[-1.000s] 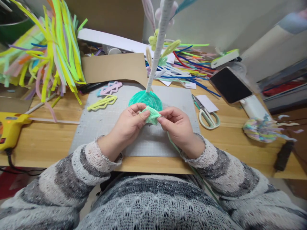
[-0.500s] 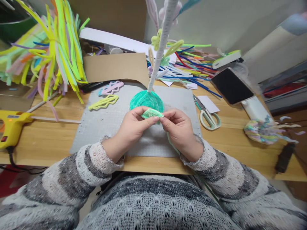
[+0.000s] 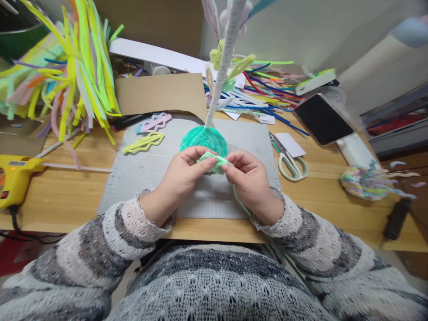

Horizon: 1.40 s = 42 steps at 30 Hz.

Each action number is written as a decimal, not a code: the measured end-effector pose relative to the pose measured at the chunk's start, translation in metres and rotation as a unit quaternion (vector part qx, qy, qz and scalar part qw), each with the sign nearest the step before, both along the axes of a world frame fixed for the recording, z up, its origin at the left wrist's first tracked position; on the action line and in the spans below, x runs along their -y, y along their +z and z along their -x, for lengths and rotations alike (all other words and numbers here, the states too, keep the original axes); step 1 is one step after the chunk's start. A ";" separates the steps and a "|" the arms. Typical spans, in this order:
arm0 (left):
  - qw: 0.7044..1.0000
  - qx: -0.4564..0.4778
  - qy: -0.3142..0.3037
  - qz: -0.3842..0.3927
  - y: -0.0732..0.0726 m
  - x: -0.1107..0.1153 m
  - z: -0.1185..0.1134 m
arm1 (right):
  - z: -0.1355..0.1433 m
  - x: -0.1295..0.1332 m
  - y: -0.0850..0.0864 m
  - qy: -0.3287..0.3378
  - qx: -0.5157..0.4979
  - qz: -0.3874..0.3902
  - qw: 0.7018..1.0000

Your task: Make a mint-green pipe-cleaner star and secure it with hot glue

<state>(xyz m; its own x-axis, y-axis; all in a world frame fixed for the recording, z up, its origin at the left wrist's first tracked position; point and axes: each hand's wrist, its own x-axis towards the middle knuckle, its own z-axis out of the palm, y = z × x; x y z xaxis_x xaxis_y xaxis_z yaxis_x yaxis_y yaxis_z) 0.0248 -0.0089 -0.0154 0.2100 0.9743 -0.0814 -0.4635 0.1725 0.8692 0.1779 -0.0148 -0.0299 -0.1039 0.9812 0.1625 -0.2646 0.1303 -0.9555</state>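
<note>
Left hand and right hand pinch a light-green fuzzy piece between thumbs and fingers, just in front of the round green base; scissors lie right of that base

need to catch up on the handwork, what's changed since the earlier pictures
The thumb of the left hand has moved toward the right hand, and the light green piece between them now looks flatter and more covered by fingers. Nothing was picked up or let go; both hands still hold it. The teal base, scissors and yellow glue gun stayed put.
</note>
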 end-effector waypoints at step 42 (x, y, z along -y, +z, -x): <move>0.917 -0.338 0.036 -0.207 0.007 -0.001 0.009 | -0.016 0.007 0.016 -0.022 0.435 -0.310 0.845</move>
<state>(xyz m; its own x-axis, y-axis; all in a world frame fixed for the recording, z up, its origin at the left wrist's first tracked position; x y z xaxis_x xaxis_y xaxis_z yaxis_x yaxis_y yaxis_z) 0.0155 -0.0082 -0.0086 0.1823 0.9602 0.2115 0.2090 -0.2481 0.9459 0.1938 -0.0221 -0.0138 -0.4142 0.7417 0.5276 0.5203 0.6685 -0.5314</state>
